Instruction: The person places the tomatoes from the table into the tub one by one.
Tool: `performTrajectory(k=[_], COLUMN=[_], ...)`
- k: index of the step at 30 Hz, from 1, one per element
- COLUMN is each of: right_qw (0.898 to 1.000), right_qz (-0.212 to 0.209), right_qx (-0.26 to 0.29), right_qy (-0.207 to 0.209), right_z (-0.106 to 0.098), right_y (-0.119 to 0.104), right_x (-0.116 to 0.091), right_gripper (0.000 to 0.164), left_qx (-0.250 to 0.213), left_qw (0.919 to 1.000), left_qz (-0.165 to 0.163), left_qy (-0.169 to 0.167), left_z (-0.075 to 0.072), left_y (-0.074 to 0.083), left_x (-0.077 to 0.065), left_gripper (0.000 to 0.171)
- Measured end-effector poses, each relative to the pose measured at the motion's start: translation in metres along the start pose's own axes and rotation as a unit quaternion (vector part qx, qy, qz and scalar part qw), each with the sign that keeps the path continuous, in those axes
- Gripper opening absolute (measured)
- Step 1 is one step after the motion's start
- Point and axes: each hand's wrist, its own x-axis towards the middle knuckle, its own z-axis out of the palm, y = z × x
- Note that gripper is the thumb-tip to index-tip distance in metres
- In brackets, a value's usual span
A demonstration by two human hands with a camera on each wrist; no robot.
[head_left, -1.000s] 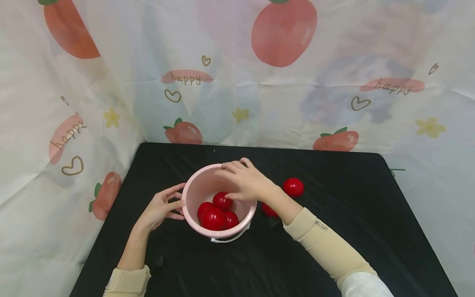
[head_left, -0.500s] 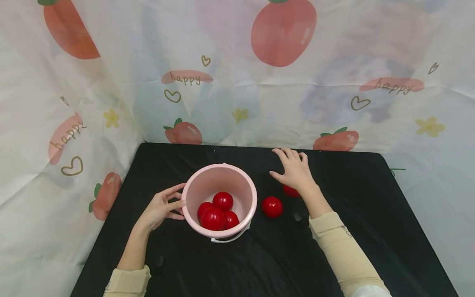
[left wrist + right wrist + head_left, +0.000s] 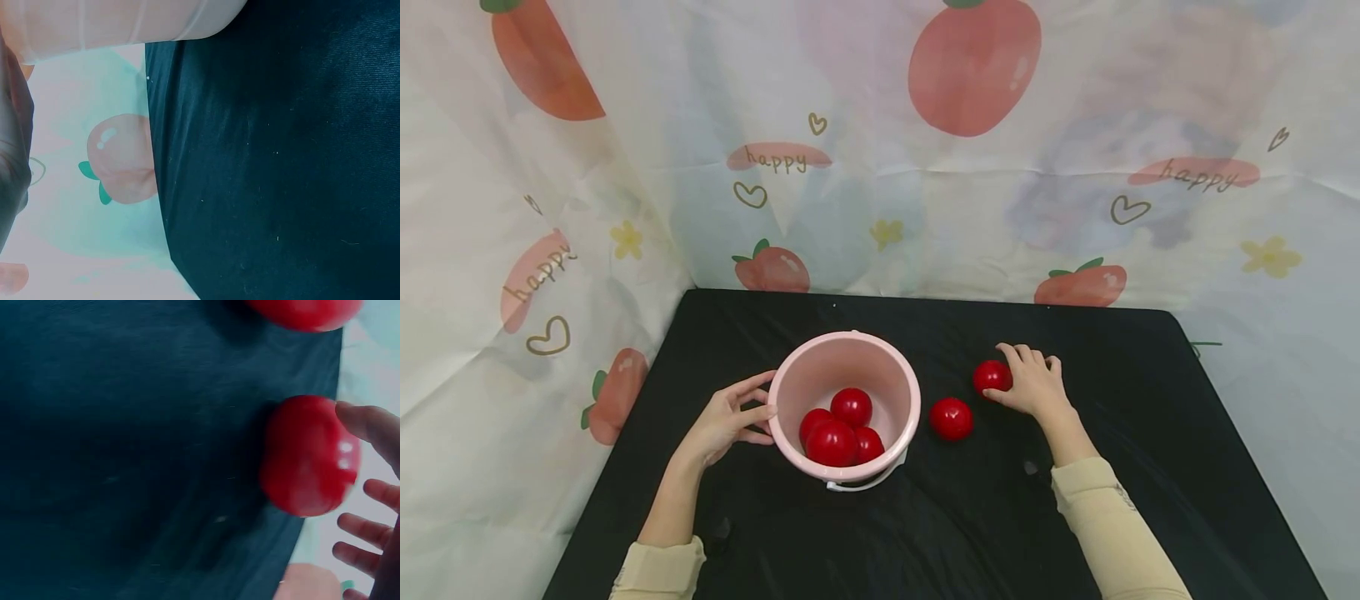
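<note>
A pink bucket (image 3: 790,446) with a white handle (image 3: 872,482) stands on the black-covered table, and several shiny red balls (image 3: 831,442) lie inside it. My left hand (image 3: 718,425) rests its fingertips against the bucket's left outer side; the left wrist view shows the lower wall of the bucket (image 3: 112,22) at the top. At the right, my right hand (image 3: 1033,385) is spread over the right side of a red ball (image 3: 990,377). In the right wrist view its thumb overlaps the edge of this ball (image 3: 306,456), while the other fingers stand apart from it.
Another red ball (image 3: 951,419) lies between the bucket and the right hand. The black tabletop (image 3: 925,533) ends at the back against a white curtain (image 3: 880,100) printed with fruit, hearts and flowers.
My right hand has moved from over the bucket to the right, then down beside the farther loose ball. The left hand and the bucket have stayed put.
</note>
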Motion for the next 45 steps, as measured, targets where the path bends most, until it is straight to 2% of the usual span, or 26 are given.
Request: performTrajectory(k=[7,13,21,30,36,45], right_qw=[1.0,0.999,0.999,1.0,0.998,0.987], right_qz=[0.018,0.035,0.037,0.014,-0.013,-0.088], right_qx=[0.005,0.012,0.006,-0.008,-0.026,-0.061], right_qy=[-0.018,-0.029,-0.012,0.014,0.058,0.122], right_z=[0.017,0.026,0.03,0.032,0.016,-0.032], right_y=[0.009,0.008,0.005,0.006,-0.006,-0.046], right_x=[-0.005,-0.004,-0.004,0.0,0.008,0.016], right_gripper=[0.085,0.088,0.084,0.082,0.081,0.082], left_qx=[0.001,0.001,-0.001,-0.005,-0.001,-0.002], left_qw=[1.0,1.0,1.0,1.0,1.0,1.0], left_qz=[-0.001,-0.001,-0.001,0.0,0.0,0.002], left_qy=[0.001,0.004,0.003,0.002,0.003,0.002], left_z=[0.0,0.0,0.0,0.0,0.0,-0.001], left_y=[0.0,-0.001,0.0,-0.001,-0.001,-0.001], left_x=[0.0,0.001,0.0,0.0,0.0,0.0], left_gripper=[0.057,0.057,0.057,0.058,0.058,0.058])
